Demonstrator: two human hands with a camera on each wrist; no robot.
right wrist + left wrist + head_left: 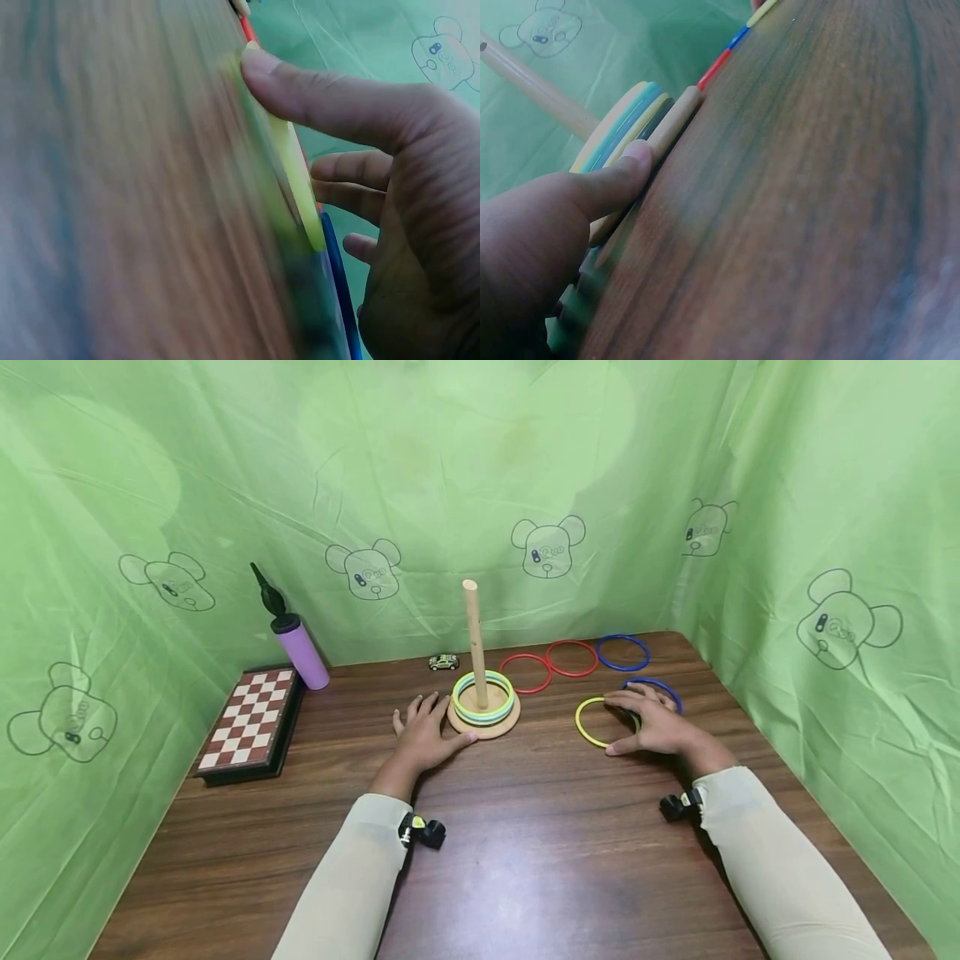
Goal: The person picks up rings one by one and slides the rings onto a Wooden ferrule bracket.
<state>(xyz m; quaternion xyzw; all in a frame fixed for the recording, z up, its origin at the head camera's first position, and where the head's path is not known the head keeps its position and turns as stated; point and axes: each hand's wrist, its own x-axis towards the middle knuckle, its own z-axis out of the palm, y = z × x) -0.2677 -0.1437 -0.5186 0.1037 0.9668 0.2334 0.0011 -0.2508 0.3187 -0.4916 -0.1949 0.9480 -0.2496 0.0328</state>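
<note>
A wooden ring-toss stand (477, 647) stands mid-table, with several yellow and blue rings (622, 124) stacked loosely round its post on the round base. My left hand (426, 735) touches that base from the left, its thumb at the near edge and its fingers spread along the side. To the right, my right hand (651, 724) spans a yellow ring (579, 722) lying at table level. It grips the ring with the thumb at the near rim and fingertips at the far rim. A blue ring (678, 697) lies partly hidden behind this hand.
Two red rings (551, 670) (572, 675) and another blue ring (648, 653) lie behind, near the back edge. A toy car (444, 662) sits left of the post. At the far left are a chessboard box (251, 718) and a purple hand pump (306, 656). Green cloth (442, 460) encloses the table.
</note>
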